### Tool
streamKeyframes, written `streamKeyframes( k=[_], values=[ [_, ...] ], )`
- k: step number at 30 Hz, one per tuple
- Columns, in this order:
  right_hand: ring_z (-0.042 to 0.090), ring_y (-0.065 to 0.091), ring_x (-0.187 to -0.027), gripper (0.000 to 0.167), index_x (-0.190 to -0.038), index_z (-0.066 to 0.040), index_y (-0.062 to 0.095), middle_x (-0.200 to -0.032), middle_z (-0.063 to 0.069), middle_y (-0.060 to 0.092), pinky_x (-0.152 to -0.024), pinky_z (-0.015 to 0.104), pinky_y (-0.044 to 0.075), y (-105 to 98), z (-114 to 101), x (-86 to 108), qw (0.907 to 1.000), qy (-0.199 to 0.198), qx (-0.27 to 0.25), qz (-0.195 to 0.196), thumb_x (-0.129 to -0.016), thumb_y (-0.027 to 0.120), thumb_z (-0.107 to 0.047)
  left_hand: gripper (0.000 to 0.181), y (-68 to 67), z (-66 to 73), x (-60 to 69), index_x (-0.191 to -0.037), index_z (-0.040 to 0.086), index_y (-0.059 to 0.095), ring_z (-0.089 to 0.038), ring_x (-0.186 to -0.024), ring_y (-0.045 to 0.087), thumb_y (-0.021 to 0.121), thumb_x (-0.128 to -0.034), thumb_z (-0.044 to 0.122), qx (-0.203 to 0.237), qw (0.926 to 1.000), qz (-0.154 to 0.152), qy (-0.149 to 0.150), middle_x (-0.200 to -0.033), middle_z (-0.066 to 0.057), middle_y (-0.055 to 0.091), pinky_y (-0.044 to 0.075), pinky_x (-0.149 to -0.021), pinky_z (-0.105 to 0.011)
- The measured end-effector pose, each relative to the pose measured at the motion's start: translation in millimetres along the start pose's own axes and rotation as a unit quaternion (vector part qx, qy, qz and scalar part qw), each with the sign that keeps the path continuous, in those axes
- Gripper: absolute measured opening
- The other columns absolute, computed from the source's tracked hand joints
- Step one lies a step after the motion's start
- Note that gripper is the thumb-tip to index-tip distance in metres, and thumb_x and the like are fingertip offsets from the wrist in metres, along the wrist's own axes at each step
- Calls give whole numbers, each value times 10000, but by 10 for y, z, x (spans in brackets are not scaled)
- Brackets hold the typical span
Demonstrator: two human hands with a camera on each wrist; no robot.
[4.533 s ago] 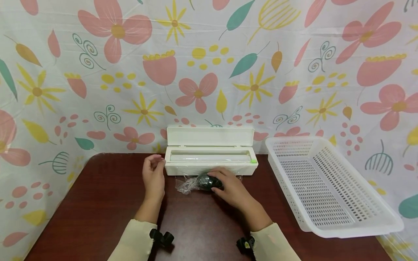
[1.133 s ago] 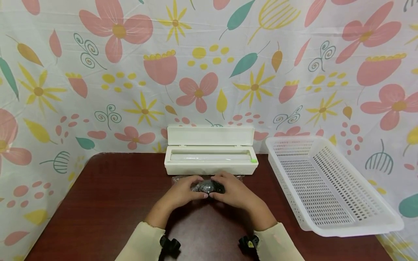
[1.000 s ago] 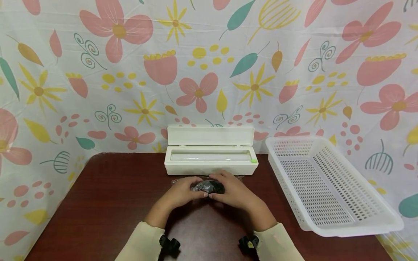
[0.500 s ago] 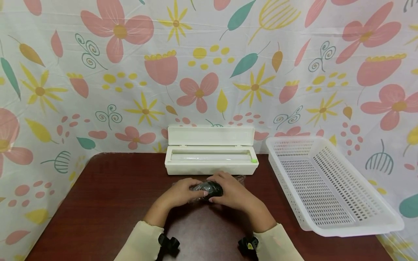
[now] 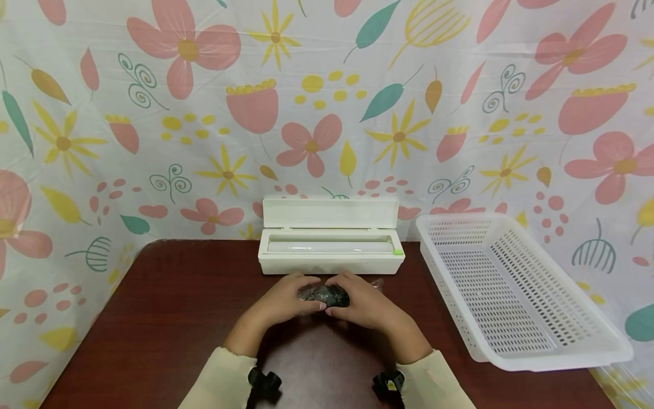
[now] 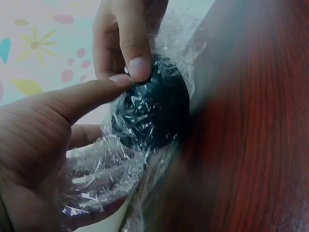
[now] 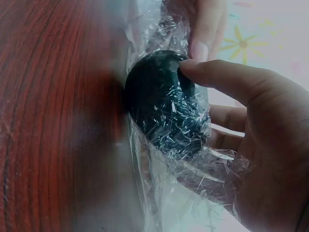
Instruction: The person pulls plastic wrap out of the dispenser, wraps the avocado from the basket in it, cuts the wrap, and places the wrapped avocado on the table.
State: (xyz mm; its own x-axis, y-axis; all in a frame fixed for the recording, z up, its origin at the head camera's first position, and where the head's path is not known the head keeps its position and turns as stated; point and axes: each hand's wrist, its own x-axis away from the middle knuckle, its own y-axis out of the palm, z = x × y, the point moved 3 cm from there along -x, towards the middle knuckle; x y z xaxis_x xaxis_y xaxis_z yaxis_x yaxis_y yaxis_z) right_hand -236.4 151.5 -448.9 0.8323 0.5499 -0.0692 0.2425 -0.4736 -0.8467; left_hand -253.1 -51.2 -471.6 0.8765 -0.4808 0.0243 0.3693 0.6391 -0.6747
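A dark green, avocado-like fruit (image 5: 329, 296) sits low over the table in front of the white box, wrapped in crinkled cling film (image 7: 181, 130). My left hand (image 5: 280, 301) grips its left end, the thumb on the near side and the fingers behind. From the other end my right hand (image 5: 370, 302) holds it the same way. The two thumb tips almost meet. In the left wrist view loose film (image 6: 101, 174) spreads over the left palm. More film bunches against the right palm in the right wrist view. The fruit's underside is hidden.
Just beyond the hands stands a white cling film dispenser box (image 5: 332, 266), lid (image 5: 330, 213) raised, with a film roll (image 5: 332, 247) inside. A white perforated basket (image 5: 526, 363) stands at the right. A floral cloth (image 5: 327, 102) hangs behind the dark red table (image 5: 168, 318).
Several seconds ago the left hand was beside the box, off the fruit; it has since come in to grip the left end. Lately the fingertips have shifted slightly on the wrapped fruit.
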Motion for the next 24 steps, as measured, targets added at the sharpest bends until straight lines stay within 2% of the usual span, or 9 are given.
streamKeyframes(
  k=[3, 5, 9, 15, 18, 21, 24],
  values=[
    [157, 601, -1159, 488, -1314, -140, 607, -1280, -4, 608, -999, 425, 502, 4, 3, 0, 9999, -68, -62, 42, -897, 765, -338, 673, -11, 53, 13, -1416, 151, 592, -255, -1268, 546, 796, -848, 447, -108, 9998, 136, 122, -1404, -99, 565, 461, -1045, -469],
    [148, 610, -1136, 475, -1301, -144, 603, -1250, -14, 631, -990, 417, 504, 4, 5, -1, 9999, -41, -95, 70, -899, 762, -341, 666, -15, 84, 22, -1407, 147, 598, -265, -1294, 532, 820, -832, 401, -178, 9995, 203, 177, -1413, -103, 558, 450, -1064, -476],
    [108, 620, -1037, 430, -1263, -167, 603, -1174, -48, 668, -925, 371, 513, 9, 16, -6, 9998, 53, -157, 68, -905, 748, -356, 625, -19, 146, 35, -1355, 153, 635, -239, -1252, 546, 851, -799, 339, -220, 9989, 297, 284, -1366, -86, 586, 454, -1046, -455],
    [46, 615, -873, 370, -1248, -226, 630, -1045, -118, 673, -840, 290, 513, 32, 55, -11, 9991, 158, -353, -183, -944, 681, -432, 593, -15, 221, 55, -1334, 163, 645, -210, -1212, 580, 858, -799, 304, -230, 9988, 204, 386, -1325, -52, 622, 464, -1034, -448],
    [60, 629, -923, 378, -1267, -226, 635, -1093, -99, 680, -873, 319, 522, 47, 76, -14, 9985, 191, -438, -272, -967, 643, -456, 566, -11, 230, 57, -1319, 175, 646, -193, -1173, 596, 858, -805, 281, -259, 9989, 91, 388, -1287, -28, 629, 471, -1021, -440],
    [90, 623, -1050, 406, -1296, -211, 637, -1221, -65, 671, -937, 374, 518, 54, 89, -18, 9984, 249, -417, -282, -980, 615, -465, 566, -5, 226, 57, -1306, 186, 642, -174, -1137, 602, 868, -795, 273, -266, 9990, -20, 347, -1254, -5, 626, 476, -1001, -426],
    [120, 622, -1122, 436, -1324, -189, 633, -1277, -30, 665, -981, 410, 509, 59, 90, -19, 9982, 323, -389, -312, -991, 593, -468, 588, 2, 219, 56, -1306, 180, 629, -179, -1141, 602, 878, -781, 270, -291, 9991, -95, 287, -1255, -5, 622, 479, -998, -422]
  ],
)
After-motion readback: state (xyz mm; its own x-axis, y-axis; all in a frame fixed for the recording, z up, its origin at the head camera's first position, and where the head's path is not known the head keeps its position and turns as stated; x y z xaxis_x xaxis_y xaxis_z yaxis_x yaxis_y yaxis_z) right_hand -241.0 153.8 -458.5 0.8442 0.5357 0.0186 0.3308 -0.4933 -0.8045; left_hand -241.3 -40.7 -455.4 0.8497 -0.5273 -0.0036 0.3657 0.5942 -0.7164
